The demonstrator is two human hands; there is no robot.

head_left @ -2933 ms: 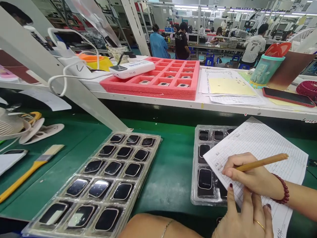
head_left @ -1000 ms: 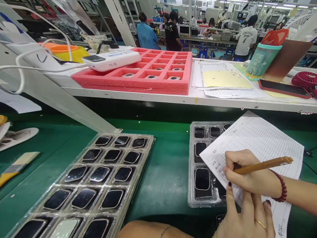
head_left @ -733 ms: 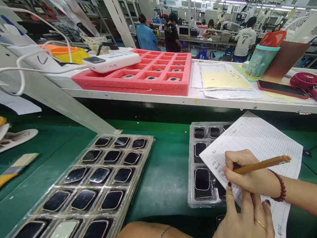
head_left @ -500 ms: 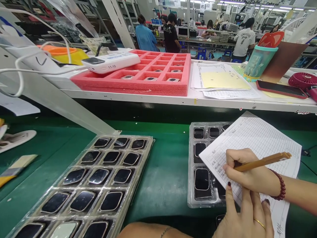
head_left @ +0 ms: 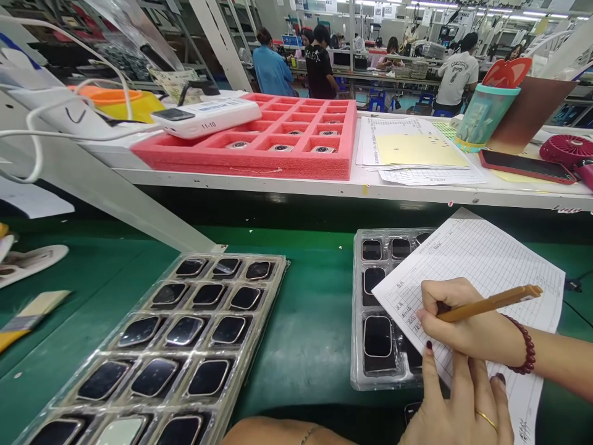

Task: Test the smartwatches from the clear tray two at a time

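Note:
My right hand [head_left: 472, 321] grips a brown-yellow pen [head_left: 503, 303] over a printed grid sheet [head_left: 491, 259] with handwriting down its left side. The pen's tip is hidden behind the fingers. Just below, my left hand [head_left: 458, 402] lies with fingers spread on the sheet's lower part, a ring on one finger. The sheet rests at an angle across a clear plastic tray [head_left: 354, 346] of dark watch screens [head_left: 377, 335] and covers much of it. To the left, a larger clear tray [head_left: 264, 346] carries rows of similar screens [head_left: 208, 376].
A white shelf [head_left: 324, 188] crosses above the green bench [head_left: 306, 309]. It bears a pink foam tray [head_left: 241, 162], a white device [head_left: 208, 117], papers [head_left: 417, 151], a phone [head_left: 525, 167] and a teal cup [head_left: 486, 117]. A brush [head_left: 32, 315] lies far left. Several people sit in the background.
The pen and my right hand have shifted very slightly to the left over the sheet. My left hand and the trays look much the same.

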